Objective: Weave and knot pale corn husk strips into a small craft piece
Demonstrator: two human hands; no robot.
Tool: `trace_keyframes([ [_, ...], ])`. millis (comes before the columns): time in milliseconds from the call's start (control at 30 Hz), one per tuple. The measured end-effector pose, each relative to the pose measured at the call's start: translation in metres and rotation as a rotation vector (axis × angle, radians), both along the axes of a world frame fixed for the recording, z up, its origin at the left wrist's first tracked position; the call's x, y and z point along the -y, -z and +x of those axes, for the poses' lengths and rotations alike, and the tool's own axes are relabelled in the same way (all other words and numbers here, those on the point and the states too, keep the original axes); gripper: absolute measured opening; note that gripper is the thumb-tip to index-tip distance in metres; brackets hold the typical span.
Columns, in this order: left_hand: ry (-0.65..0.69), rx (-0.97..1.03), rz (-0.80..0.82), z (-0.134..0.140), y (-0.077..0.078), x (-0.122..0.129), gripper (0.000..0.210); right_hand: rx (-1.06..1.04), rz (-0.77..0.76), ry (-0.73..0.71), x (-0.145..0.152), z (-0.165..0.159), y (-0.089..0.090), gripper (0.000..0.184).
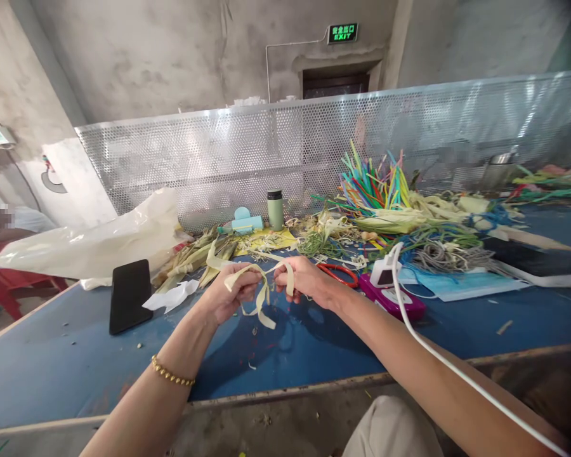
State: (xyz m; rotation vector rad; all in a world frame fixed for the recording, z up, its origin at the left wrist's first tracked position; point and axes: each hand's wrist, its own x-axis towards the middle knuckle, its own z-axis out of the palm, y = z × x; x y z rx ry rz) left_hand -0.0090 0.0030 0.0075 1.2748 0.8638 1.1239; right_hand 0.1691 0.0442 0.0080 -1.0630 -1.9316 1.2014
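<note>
Pale yellow-green strips of what looks like corn husk (265, 317) are pinched between my two hands above the blue table (247, 374). My left hand (233, 291) has its fingers closed on one part of the strips, with ends curling over the knuckles. Close beside it, my right hand (303, 282) is closed on another part, and a loose end droops over its fingers. Several strip ends hang down between the hands. The fingertips are partly hidden by the strips. Behind the hands lie dried husks (190, 257) and trimmed scraps (266, 241).
A black phone (130, 296) and crumpled white paper (171, 296) lie left. Right are red-handled scissors (339, 275), a purple box (393, 298), and a white charger (384, 271) whose cable crosses my right forearm. A green bottle (275, 211) and colourful pipe cleaners (375, 184) stand behind.
</note>
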Motion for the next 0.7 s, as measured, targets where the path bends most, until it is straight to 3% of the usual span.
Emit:
trace_keyframes([
  [67, -0.012, -0.011, 0.003, 0.0, 0.001, 0.0, 0.027, 0.089, 0.262, 0.046, -0.004, 0.003, 0.001, 0.008],
  [133, -0.025, -0.027, 0.008, 0.001, 0.001, 0.0, 0.029, 0.064, 0.599, 0.228, -0.007, 0.007, -0.003, 0.014],
  [167, -0.043, -0.04, 0.011, 0.001, 0.002, 0.0, 0.029, -0.004, 0.708, 0.29, -0.007, 0.009, -0.006, 0.015],
  [233, -0.088, -0.08, 0.013, 0.002, 0.003, -0.001, 0.029, -0.114, 0.783, 0.357, -0.005, 0.011, -0.013, 0.015],
  [400, -0.08, -0.12, 0.028, 0.004, 0.004, 0.0, 0.018, 0.063, 0.808, 0.055, 0.007, 0.003, -0.01, 0.01],
  [533, -0.035, -0.117, 0.033, 0.007, 0.004, 0.003, 0.015, 0.073, 0.647, 0.031, 0.008, -0.005, 0.0, 0.008],
  [700, -0.08, -0.088, 0.095, 0.009, 0.004, 0.004, 0.027, 0.055, 0.507, 0.023, 0.005, -0.004, 0.002, 0.009],
])
